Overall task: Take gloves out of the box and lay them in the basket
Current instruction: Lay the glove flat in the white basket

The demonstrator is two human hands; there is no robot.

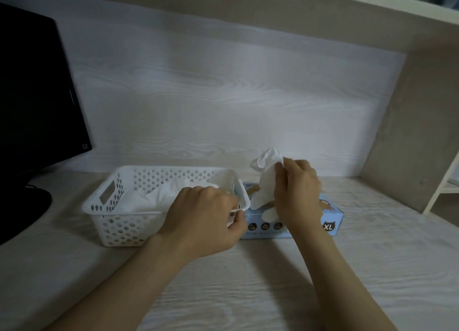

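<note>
Two bare forearms reach in from the near edge over a pale wood-grain desk. The left hand sits at the near right corner of the basket. Its fingers are curled and its thumb is pressed toward the rim, and it appears to pinch that corner, though its own knuckles hide the contact. The basket is white perforated plastic, standing left of centre, with a heap of white gloves lying inside and one pale edge draped over its right wall.

Just beside the basket on its right, touching or nearly so, lies the box. It is light blue, flat on the desk, with an "XL" mark on its near face. The right forearm crosses in front of it and covers much of its top. The right hand is raised above the box. Its thumb and fingertips are closed tight on a white glove near the glove's crumpled top. The glove hangs down from there to the box's opening, where a further bit of white shows.

At the far left stands a black monitor, its dark base resting on the desk just left of the basket. Behind everything rises a whitish wood-grain back panel. A beige side panel closes the right, with a shelf board overhead and a white rack beyond it.
</note>
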